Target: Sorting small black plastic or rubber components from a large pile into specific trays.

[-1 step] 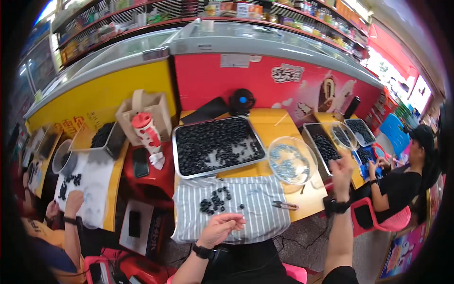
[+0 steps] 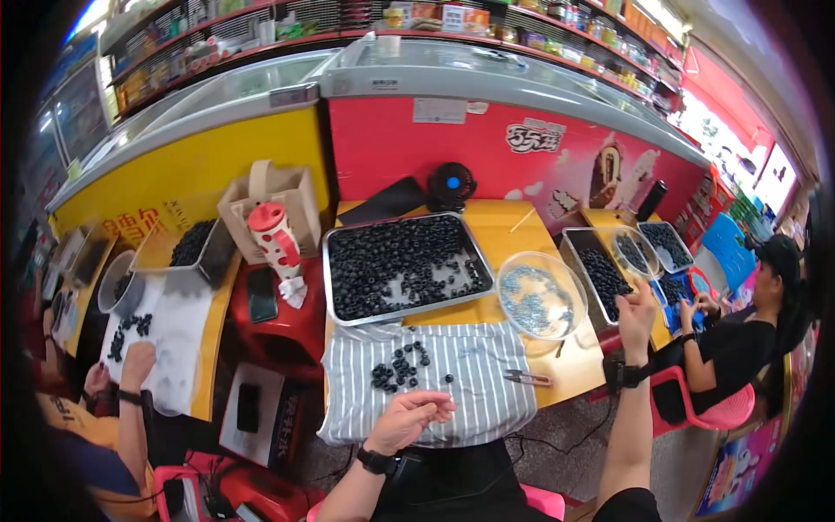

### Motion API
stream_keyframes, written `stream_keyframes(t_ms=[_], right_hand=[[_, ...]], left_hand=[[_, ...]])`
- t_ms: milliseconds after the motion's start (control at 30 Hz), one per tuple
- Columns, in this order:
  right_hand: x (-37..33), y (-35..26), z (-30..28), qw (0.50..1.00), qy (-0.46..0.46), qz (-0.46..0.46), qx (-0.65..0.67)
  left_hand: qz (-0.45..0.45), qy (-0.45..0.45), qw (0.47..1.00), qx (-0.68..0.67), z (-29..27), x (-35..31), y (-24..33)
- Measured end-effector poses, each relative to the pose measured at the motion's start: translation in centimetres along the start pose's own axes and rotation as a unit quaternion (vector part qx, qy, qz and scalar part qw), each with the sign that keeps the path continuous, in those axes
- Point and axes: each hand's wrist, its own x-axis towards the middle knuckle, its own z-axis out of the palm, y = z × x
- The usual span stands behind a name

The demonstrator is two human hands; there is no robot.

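Observation:
My left hand (image 2: pixel 409 421) is just above the near part of a grey-and-white striped cloth (image 2: pixel 487 404), thumb and fingers pinched together. Whatever is between its fingertips is too small to make out. My right hand (image 2: pixel 637 324) is raised at the right, beyond the table edge, its fingers also pinched; I cannot make out what they hold. A loose cluster of small black round pieces (image 2: pixel 401 369) lies on the cloth past my left hand. Thread snips (image 2: pixel 528 378) rest at the cloth's right edge. Behind the cloth stands a metal tray (image 2: pixel 479 250) of more black pieces.
A clear round tub (image 2: pixel 567 320) with small blue-grey bits stands right of the tray. A black fan (image 2: pixel 451 185) is behind it. On a red stool at left are a dotted tumbler (image 2: pixel 275 237) and a phone (image 2: pixel 262 294). People work at both sides.
The whole view has shifted slightly to the right. My right hand sits a little further right with its fingers pinched; my left hand keeps almost the same place and pose.

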Motion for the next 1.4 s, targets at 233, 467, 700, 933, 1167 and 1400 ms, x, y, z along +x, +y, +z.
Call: stream_keyframes(t_ms=[233, 467, 700, 933, 1167, 1400], right_hand=[[-11.5, -5.6, 7.7, 0.925, -0.334, -0.088, 0.16], [-17.0, -12.9, 15.7, 0.871, -0.413, -0.263, 0.045], [-17.3, -13.0, 16.7, 0.871, -0.409, -0.257, 0.086], [-19.2, -13.1, 12.3, 0.847, -0.402, -0.102, 0.331], [-22.1, -12.5, 11.8, 0.878, -0.346, -0.077, 0.322], [-19.4, -8.4, 9.5, 0.94, -0.255, -0.142, 0.177]], left_hand=[[0.008, -0.046, 0.999, 0.008, -0.4, 0.0, 0.2], [-0.014, -0.02, 1.0, 0.003, -0.2, -0.3, 0.8], [0.02, 0.024, 0.999, -0.045, 0.0, 0.1, 0.4], [0.052, 0.08, 0.992, -0.079, 0.9, 0.7, 0.5], [0.053, 0.091, 0.994, -0.035, 0.2, 0.4, 0.2], [0.171, 0.179, 0.821, 0.514, 4.1, 0.2, 2.1]])
